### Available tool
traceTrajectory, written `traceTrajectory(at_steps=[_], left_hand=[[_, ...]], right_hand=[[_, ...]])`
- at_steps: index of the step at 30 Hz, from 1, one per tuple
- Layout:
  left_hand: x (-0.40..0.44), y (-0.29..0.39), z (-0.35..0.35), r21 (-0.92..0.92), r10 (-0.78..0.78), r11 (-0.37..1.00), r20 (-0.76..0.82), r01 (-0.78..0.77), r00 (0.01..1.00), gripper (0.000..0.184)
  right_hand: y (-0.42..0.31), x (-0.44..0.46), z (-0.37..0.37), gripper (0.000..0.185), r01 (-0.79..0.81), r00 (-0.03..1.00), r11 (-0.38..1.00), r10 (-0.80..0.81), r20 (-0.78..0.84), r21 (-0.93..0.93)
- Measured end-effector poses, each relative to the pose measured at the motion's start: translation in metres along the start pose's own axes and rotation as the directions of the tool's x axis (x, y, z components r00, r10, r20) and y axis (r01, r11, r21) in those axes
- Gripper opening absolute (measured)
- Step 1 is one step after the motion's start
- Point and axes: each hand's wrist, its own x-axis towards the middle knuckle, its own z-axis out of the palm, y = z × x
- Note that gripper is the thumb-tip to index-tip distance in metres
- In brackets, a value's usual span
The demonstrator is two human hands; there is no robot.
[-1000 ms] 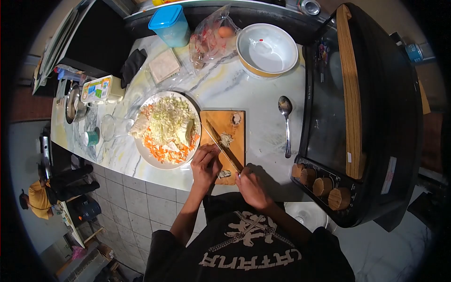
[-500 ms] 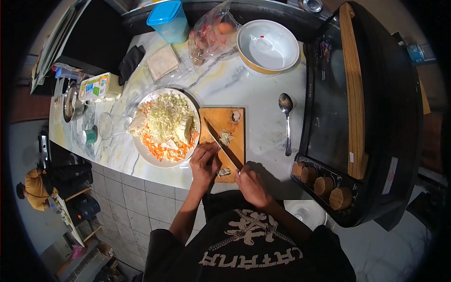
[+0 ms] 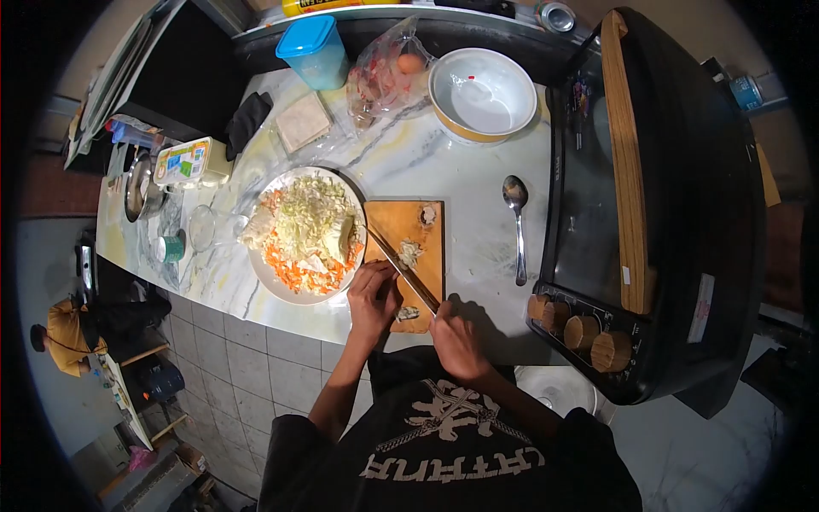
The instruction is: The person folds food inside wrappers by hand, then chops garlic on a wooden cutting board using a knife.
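Observation:
My right hand (image 3: pixel 461 340) is wrapped round the handle of a kitchen knife (image 3: pixel 403 266), whose blade runs diagonally up and left across the wooden cutting board (image 3: pixel 380 211). Beside the blade, my left hand (image 3: pixel 373 294) is closed, fingertips curled down on the board. Whatever it pinches is hidden under the fingers. Small pale chopped pieces (image 3: pixel 410 253) lie right of the blade, and more pieces (image 3: pixel 407 313) sit near the board's front edge. A white plate (image 3: pixel 258 277) heaped with shredded cabbage (image 3: pixel 311 205) and shredded carrot (image 3: pixel 290 271) stands just left of the board.
A spoon (image 3: pixel 517 226) lies right of the board, before a black toaster oven (image 3: pixel 589 196). At the back are an enamel bowl (image 3: pixel 482 90), a plastic bag (image 3: pixel 384 81) with an egg, and a blue-lidded container (image 3: pixel 314 55). Far left, a person (image 3: pixel 68 337) is visible.
The view has shifted slightly. The knife blade has turned a little, its tip now near the plate's rim, and both hands stay in nearly the same place.

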Motion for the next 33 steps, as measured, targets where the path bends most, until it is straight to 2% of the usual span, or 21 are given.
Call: traceTrajectory(at_steps=[2, 5, 7, 8, 10, 13, 18, 23, 27, 33], left_hand=[[-0.001, -0.001, 0.000, -0.006, 0.001, 1.000, -0.016, -0.001, 1.000, 0.015], [-0.004, 0.003, 0.000, 0.010, 0.012, 1.000, -0.016, -0.012, 1.000, 0.022], [-0.006, 0.006, 0.002, -0.024, -0.165, 0.986, -0.011, 0.165, 0.986, 0.029], [-0.006, 0.005, 0.001, -0.025, -0.161, 0.987, -0.019, 0.160, 0.987, 0.029], [-0.004, 0.003, -0.001, 0.046, -0.003, 0.999, 0.020, 0.002, 1.000, 0.031], [0.001, 0.009, -0.006, 0.107, 0.045, 0.993, 0.096, -0.055, 0.994, 0.031], [0.002, 0.011, -0.007, 0.143, 0.023, 0.989, 0.129, -0.042, 0.991, 0.035], [0.003, 0.014, -0.007, 0.169, -0.017, 0.986, 0.171, -0.012, 0.985, 0.039], [0.004, 0.016, -0.008, 0.228, -0.051, 0.974, 0.208, 0.002, 0.977, 0.040], [0.002, 0.014, -0.004, 0.222, -0.058, 0.975, 0.189, 0.015, 0.980, 0.045]], right_hand=[[0.008, 0.002, 0.012, 0.023, 0.054, 0.989, 0.998, -0.051, -0.140, 0.019], [0.006, 0.000, 0.004, 0.022, 0.106, 0.986, 0.993, -0.096, -0.138, 0.061], [0.008, 0.002, 0.006, 0.022, 0.120, 0.982, 0.991, -0.110, -0.153, 0.060], [0.008, 0.002, 0.008, 0.022, 0.126, 0.980, 0.990, -0.113, -0.163, 0.068], [0.008, 0.003, 0.009, 0.022, 0.128, 0.979, 0.990, -0.117, -0.169, 0.056], [0.009, 0.004, 0.015, 0.023, 0.123, 0.975, 0.992, -0.114, -0.189, 0.036], [0.004, 0.002, 0.008, 0.022, 0.112, 0.978, 0.990, -0.093, -0.189, 0.090], [0.001, 0.001, 0.001, 0.016, 0.183, 0.960, 0.981, -0.165, -0.228, 0.057], [0.007, 0.002, 0.012, 0.021, 0.142, 0.961, 0.981, -0.106, -0.254, 0.129], [0.006, 0.004, 0.007, 0.022, 0.139, 0.972, 0.985, -0.115, -0.205, 0.105]])
